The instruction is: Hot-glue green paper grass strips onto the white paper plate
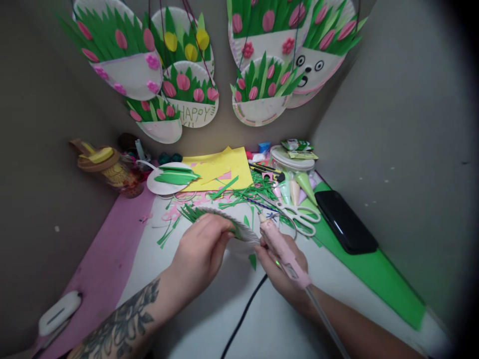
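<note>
My left hand (pixel 204 247) is closed on a white paper plate (pixel 247 232), pinching its ridged rim between thumb and fingers. Green paper grass (pixel 190 213) sticks out from the plate on the left, and a green strip shows below it. In my right hand (pixel 282 281) is a pink glue gun (pixel 279 242), its nozzle pointing up and away from me. The fingertips of that hand also touch the plate's right edge. My fingers hide part of the plate.
White scissors (pixel 301 217), green paper scraps (pixel 262 187) and yellow paper (pixel 217 169) lie behind my hands. A black phone (pixel 346 222) rests at right, a lidded cup (pixel 116 169) at left. Finished plate pockets (pixel 260 102) hang on the wall. A dark cable (pixel 245 311) crosses the table.
</note>
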A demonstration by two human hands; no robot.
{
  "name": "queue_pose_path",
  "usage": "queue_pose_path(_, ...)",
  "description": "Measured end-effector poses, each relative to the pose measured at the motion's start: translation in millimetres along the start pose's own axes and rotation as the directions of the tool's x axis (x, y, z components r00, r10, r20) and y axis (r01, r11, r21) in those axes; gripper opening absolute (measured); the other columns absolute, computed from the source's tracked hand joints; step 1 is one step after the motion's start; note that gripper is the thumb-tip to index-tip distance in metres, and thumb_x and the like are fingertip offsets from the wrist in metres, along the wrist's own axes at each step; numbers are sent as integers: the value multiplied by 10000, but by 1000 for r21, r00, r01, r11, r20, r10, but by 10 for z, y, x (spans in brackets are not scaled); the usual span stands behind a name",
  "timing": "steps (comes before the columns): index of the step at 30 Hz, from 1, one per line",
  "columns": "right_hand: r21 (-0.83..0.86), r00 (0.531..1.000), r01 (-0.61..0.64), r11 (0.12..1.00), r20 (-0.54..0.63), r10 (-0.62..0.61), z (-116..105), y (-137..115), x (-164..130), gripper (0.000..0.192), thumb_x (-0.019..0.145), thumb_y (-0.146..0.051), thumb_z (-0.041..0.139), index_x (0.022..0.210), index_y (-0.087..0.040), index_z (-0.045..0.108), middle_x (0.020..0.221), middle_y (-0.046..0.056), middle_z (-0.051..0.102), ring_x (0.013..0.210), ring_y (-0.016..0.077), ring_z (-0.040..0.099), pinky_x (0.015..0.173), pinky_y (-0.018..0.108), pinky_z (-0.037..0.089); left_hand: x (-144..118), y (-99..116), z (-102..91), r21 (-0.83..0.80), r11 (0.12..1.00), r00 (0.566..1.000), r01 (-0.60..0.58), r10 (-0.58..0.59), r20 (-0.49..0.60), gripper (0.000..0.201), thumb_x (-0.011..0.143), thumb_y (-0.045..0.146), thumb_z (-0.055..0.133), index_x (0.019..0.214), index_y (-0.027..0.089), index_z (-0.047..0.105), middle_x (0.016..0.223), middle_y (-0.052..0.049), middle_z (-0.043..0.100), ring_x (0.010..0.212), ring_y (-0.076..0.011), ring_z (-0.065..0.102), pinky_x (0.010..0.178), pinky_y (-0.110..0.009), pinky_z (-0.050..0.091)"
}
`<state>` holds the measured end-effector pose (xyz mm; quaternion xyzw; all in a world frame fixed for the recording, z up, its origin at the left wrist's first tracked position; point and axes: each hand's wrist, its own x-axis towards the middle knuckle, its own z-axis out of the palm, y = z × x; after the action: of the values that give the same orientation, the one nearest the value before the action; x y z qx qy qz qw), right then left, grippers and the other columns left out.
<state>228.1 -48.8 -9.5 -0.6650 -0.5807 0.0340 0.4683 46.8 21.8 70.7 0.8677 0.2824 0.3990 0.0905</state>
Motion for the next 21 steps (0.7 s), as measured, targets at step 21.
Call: queue_pose_path(21,125,981,-171,977,116,156,-47,-55,42,237,802,-350,608,984,-202,642,728,29,719,586,182,689,537,255,562,-116,-149,304,165,984,993,60,-76,92,156,899,221,546,783,167,636,692,-22,685,623,-137,647,592,-239,509)
